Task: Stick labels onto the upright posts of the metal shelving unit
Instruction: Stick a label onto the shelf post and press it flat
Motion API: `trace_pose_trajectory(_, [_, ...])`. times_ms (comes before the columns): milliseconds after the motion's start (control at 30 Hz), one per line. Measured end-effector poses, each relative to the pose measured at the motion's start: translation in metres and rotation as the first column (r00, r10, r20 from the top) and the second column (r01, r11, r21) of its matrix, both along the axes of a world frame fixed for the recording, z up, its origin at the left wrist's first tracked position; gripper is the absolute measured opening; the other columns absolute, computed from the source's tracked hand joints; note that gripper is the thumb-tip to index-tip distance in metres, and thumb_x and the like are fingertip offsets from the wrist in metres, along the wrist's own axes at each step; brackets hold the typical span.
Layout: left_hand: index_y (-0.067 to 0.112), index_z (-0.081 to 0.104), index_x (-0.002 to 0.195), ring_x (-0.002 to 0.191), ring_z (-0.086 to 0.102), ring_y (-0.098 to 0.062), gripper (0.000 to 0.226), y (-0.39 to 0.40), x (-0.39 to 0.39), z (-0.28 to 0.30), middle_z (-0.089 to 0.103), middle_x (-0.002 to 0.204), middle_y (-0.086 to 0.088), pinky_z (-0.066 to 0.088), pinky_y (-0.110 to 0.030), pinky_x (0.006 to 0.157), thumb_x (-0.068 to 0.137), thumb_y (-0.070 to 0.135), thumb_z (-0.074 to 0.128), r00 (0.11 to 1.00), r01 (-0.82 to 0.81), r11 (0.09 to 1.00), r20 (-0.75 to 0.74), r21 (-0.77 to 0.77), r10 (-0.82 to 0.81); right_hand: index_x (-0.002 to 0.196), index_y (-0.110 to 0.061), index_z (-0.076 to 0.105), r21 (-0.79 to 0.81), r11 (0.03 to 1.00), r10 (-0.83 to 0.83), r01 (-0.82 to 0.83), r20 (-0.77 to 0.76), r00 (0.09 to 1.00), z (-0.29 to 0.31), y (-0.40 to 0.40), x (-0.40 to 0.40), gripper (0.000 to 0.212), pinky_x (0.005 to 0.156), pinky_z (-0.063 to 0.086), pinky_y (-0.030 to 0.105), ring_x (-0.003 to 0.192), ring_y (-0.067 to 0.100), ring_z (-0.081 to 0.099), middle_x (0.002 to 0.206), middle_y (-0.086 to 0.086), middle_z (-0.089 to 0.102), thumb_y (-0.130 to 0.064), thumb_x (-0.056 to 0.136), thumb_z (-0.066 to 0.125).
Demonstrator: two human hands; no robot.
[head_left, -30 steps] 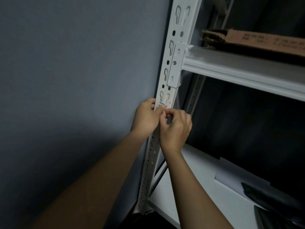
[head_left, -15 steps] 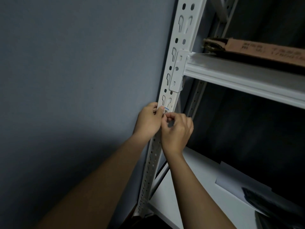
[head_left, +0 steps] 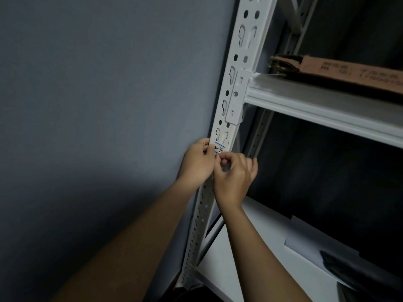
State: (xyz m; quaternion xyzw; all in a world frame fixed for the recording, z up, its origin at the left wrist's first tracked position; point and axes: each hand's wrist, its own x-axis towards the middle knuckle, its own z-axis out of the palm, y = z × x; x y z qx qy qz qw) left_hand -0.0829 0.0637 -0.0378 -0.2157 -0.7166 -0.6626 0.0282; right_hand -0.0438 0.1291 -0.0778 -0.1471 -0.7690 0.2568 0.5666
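Fingers of both hands pinch the label [head_left: 219,148], long axis across the leaning post [head_left: 234,101].

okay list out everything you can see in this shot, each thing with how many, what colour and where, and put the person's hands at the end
upright post: one, white, perforated, running up the middle beside the wall.
label: one, white with blue lines and dark handwriting, on the post just above the hands.
wall: one, grey-blue, left of the post.
upper shelf beam: one, white, hooked to the post, running right.
cardboard box: one, brown, lying on the upper shelf.
lower shelf: one, white, bottom right.
paper sheet: one, white, lying on the lower shelf.
dark object: one, black, on the paper; what it is cannot be told.
left hand: one, at the post's left edge, thumb on the label.
right hand: one, fingers curled, pinching at the label's lower edge.
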Motion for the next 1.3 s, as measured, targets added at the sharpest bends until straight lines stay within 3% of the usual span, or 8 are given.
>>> trace_pose_trajectory(267, [0.022, 0.061, 0.098, 0.083, 0.065, -0.014, 0.023, -0.001, 0.0, -0.002, 0.069, 0.093, 0.004, 0.051, -0.03, 0.077, 0.096, 0.009, 0.042, 1.0, 0.02, 1.0, 0.009, 0.013, -0.02, 0.077, -0.015, 0.066, -0.004, 1.0, 0.009, -0.009, -0.001, 1.0, -0.003, -0.001, 0.001, 0.008, 0.113, 0.024, 0.052, 0.078, 0.02, 0.056, 0.07, -0.003, 0.058, -0.016, 0.076, 0.074])
trace_pose_trajectory(400, [0.015, 0.063, 0.106, 0.084, 0.064, -0.007, 0.025, -0.002, 0.002, -0.001, 0.067, 0.092, 0.006, 0.048, -0.011, 0.076, 0.096, 0.007, 0.042, 1.0, 0.01, 1.0, -0.001, 0.012, -0.01, 0.077, -0.016, 0.066, 0.006, 1.0, 0.012, -0.012, 0.004, 1.0, -0.007, -0.004, 0.003, 0.009, 0.113, 0.025, 0.053, 0.079, 0.019, 0.056, 0.071, -0.003, 0.059, -0.015, 0.075, 0.075])
trace_pose_trajectory(467, [0.013, 0.063, 0.109, 0.089, 0.066, -0.01, 0.026, -0.002, 0.002, 0.0, 0.068, 0.096, 0.004, 0.05, -0.015, 0.081, 0.096, 0.006, 0.041, 1.0, 0.028, 0.999, 0.012, 0.038, -0.029, 0.077, -0.016, 0.065, 0.011, 1.0, 0.009, -0.009, 0.016, 1.0, -0.012, -0.004, 0.003, 0.011, 0.112, 0.025, 0.052, 0.08, 0.018, 0.055, 0.072, -0.003, 0.059, -0.014, 0.074, 0.076])
trace_pose_trajectory(600, [0.01, 0.062, 0.112, 0.087, 0.063, -0.008, 0.028, -0.004, 0.005, 0.0, 0.066, 0.099, 0.004, 0.048, -0.008, 0.076, 0.096, 0.004, 0.04, 0.999, 0.031, 0.999, 0.009, 0.04, -0.031, 0.079, -0.015, 0.066, -0.052, 0.995, 0.079, -0.079, -0.001, 0.997, -0.02, -0.004, 0.007, 0.01, 0.091, 0.043, 0.037, 0.08, 0.01, 0.046, 0.074, -0.003, 0.056, -0.01, 0.075, 0.074])
trace_pose_trajectory(733, [0.011, 0.06, 0.117, 0.085, 0.062, -0.008, 0.03, -0.01, 0.01, 0.0, 0.067, 0.104, 0.001, 0.048, -0.01, 0.074, 0.097, 0.004, 0.039, 0.999, 0.049, 0.998, 0.018, 0.03, -0.049, 0.083, -0.01, 0.067, -0.136, 0.974, 0.169, -0.178, -0.08, 0.982, -0.009, -0.005, 0.016, 0.009, 0.076, 0.041, 0.014, 0.086, 0.005, 0.05, 0.087, -0.006, 0.056, -0.003, 0.079, 0.071])
trace_pose_trajectory(900, [0.009, 0.058, 0.122, 0.108, 0.06, -0.013, 0.032, -0.017, 0.015, -0.001, 0.064, 0.115, -0.002, 0.044, -0.021, 0.094, 0.096, 0.006, 0.04, 0.999, -0.011, 0.999, 0.034, -0.037, 0.012, 0.086, -0.01, 0.067, -0.324, 0.884, 0.317, -0.336, -0.11, 0.942, 0.016, -0.008, 0.039, 0.007, 0.073, 0.049, 0.015, 0.077, -0.001, 0.061, 0.079, -0.009, 0.064, -0.003, 0.085, 0.067])
trace_pose_trajectory(1100, [0.017, 0.065, 0.105, 0.088, 0.063, -0.003, 0.016, -0.027, 0.049, 0.008, 0.068, 0.097, 0.007, 0.047, -0.014, 0.08, 0.095, 0.017, 0.052, 0.996, -0.05, 0.998, -0.073, 0.046, 0.054, 0.092, -0.012, 0.064, -0.489, 0.702, 0.46, -0.517, -0.242, 0.854, 0.039, -0.011, 0.064, 0.018, 0.072, 0.049, 0.011, 0.074, 0.002, 0.066, 0.078, 0.001, 0.069, 0.003, 0.083, 0.069])
trace_pose_trajectory(1300, [0.026, 0.065, 0.084, 0.082, 0.065, -0.007, 0.009, -0.032, 0.083, 0.026, 0.07, 0.083, 0.009, 0.05, -0.019, 0.077, 0.09, 0.019, 0.063, 0.998, 0.057, 0.978, -0.051, 0.198, -0.048, 0.09, -0.012, 0.072, -0.463, 0.726, 0.453, -0.508, -0.234, 0.86, 0.059, -0.011, 0.092, 0.013, 0.073, 0.05, 0.011, 0.078, -0.002, 0.067, 0.084, -0.005, 0.072, -0.001, 0.086, 0.067])
